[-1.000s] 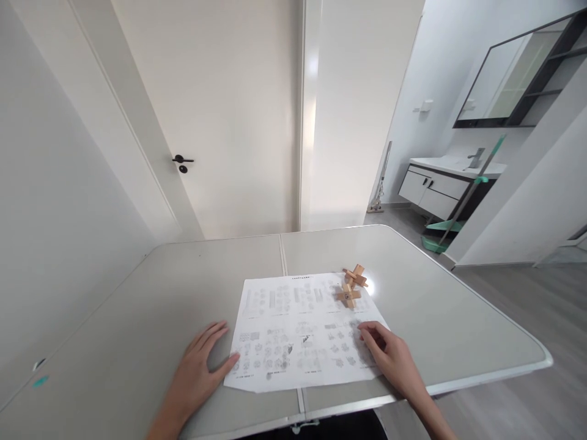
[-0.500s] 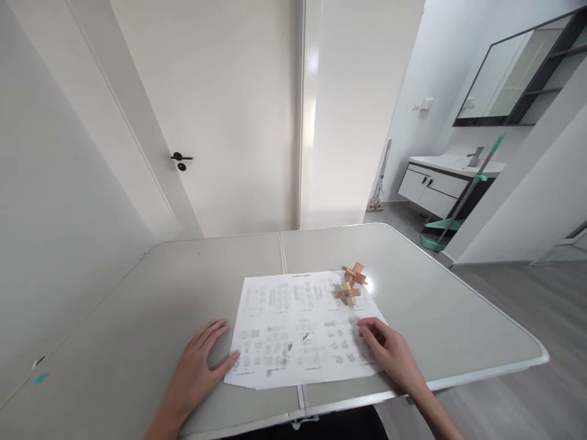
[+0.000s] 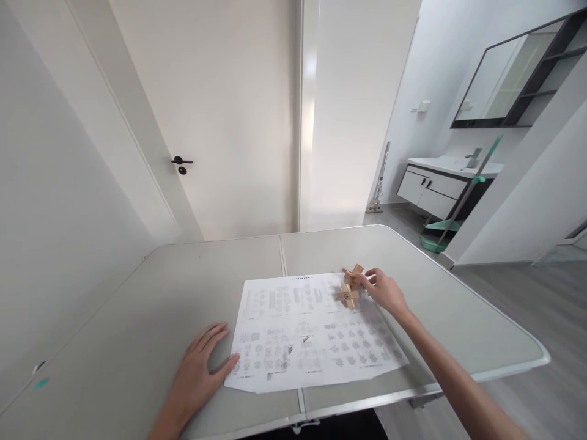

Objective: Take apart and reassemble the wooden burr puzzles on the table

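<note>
A printed paper sheet [image 3: 316, 315] with small puzzle diagrams lies on the table. Two cross-shaped wooden puzzle pieces sit at its far right corner: a nearer wooden piece [image 3: 348, 296] with a dark mark on it, and a farther wooden piece [image 3: 356, 269] close behind. My right hand [image 3: 384, 292] reaches in from the right, its thumb and fingertips closed at the farther piece, covering part of it. On the left, my left hand [image 3: 202, 360] rests flat with spread fingers, the thumb on the sheet's left edge and the other fingers on the table.
The grey folding table [image 3: 220, 256] has a metal rim and a seam down its middle. A white door [image 3: 220, 110] stands beyond its far edge. Past the right side are a sink cabinet [image 3: 431, 183], a broom [image 3: 468, 189] and a mop [image 3: 380, 180].
My right hand has moved forward from the sheet's right side to the farther wooden piece and closed at it, uncovering the sheet's right corner. My left hand has stayed in place.
</note>
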Demonstrator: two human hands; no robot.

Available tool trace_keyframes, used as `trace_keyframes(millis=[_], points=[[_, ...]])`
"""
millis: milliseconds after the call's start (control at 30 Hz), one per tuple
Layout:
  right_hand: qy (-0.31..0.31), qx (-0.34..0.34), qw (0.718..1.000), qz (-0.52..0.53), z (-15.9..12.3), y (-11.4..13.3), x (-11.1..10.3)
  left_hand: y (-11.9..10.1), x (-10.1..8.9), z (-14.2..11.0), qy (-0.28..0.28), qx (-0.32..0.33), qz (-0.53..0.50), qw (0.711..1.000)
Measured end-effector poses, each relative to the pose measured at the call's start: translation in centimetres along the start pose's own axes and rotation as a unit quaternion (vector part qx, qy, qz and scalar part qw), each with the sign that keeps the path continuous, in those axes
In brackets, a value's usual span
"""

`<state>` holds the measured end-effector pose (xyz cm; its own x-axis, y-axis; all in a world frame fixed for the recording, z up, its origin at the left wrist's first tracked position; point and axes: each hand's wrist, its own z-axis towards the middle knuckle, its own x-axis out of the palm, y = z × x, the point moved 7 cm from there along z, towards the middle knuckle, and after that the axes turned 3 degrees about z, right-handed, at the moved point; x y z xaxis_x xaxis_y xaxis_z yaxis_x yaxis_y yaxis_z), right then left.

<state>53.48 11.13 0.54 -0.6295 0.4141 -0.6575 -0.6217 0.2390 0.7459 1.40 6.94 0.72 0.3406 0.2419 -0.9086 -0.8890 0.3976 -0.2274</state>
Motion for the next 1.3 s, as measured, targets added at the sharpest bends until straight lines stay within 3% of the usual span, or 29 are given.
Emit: trace_keyframes(millis=[167,300,433,567,700,867,1067,1300], points=[[-0.002,-0.035,0.999,0.02,1.0,1.9,-0.4,0.1,-0.1,0.0,-0.002,0.004,-0.007,1.0],[-0.008,-0.09,0.99,0.112,-1.0,5.5,-2.5,-0.8,-0.8,0.8,-0.03,0.001,-0.035,0.999],[0.125,-0.108,0.941,0.295,-4.7,10.0,-1.1,-4.4,-1.6,3.2,-0.026,-0.002,-0.093,0.995],[0.246,-0.101,0.891,0.367,-8.1,12.2,3.4,-9.1,-0.3,6.7,0.07,0.015,-0.182,0.981],[0.3,-0.107,0.871,0.374,-10.1,12.1,8.1,-12.0,2.4,9.2,0.135,0.045,-0.322,0.936],[0.314,-0.11,0.867,0.371,-11.2,11.7,11.4,-12.1,5.2,10.6,0.105,0.005,-0.409,0.906],[0.339,-0.096,0.847,0.398,-11.4,11.2,13.0,-11.7,6.0,10.6,0.08,0.008,-0.38,0.922],[0.338,-0.097,0.847,0.399,-11.3,10.9,13.0,-11.5,6.5,10.7,0.052,0.004,-0.348,0.936]])
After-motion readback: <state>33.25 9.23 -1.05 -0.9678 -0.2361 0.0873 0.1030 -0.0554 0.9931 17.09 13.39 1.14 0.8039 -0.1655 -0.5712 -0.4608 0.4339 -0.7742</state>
